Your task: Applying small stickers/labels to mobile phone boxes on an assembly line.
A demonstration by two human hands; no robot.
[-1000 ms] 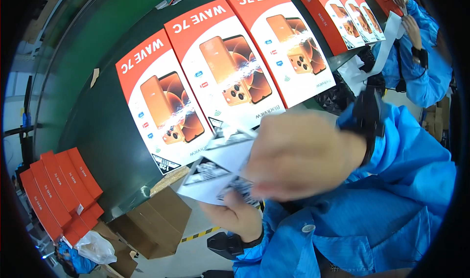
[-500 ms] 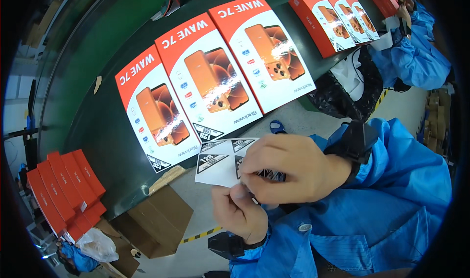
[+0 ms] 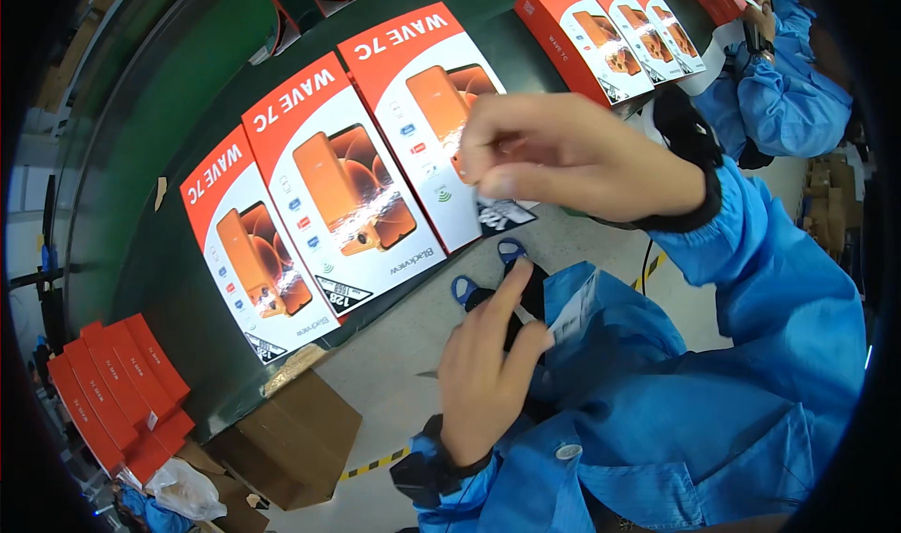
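Observation:
Three red-and-white phone boxes lie side by side on the dark green table: the left box (image 3: 246,251), the middle box (image 3: 333,186) and the right box (image 3: 413,111). My right hand (image 3: 572,153) is over the right box, its thumb and fingers pinching a black-and-white triangular sticker (image 3: 504,216) at that box's near corner. Whether the sticker touches the card cannot be seen. Similar triangles sit on the near corners of the other two boxes. Below, my left hand (image 3: 488,373) keeps a white sticker sheet (image 3: 575,306) by its thumb, index finger stretched out.
More boxes (image 3: 601,40) stand at the far right, beside a person in a blue sleeve (image 3: 793,92). Stacked red boxes (image 3: 117,392) are at the left, near an open cardboard carton (image 3: 291,439). A dark stand (image 3: 291,3) rises at the table's back.
My right hand has left the sheet and moved up to the right box with a sticker. The left hand has lowered slightly, turning the sheet edge-on. The whole view has shifted.

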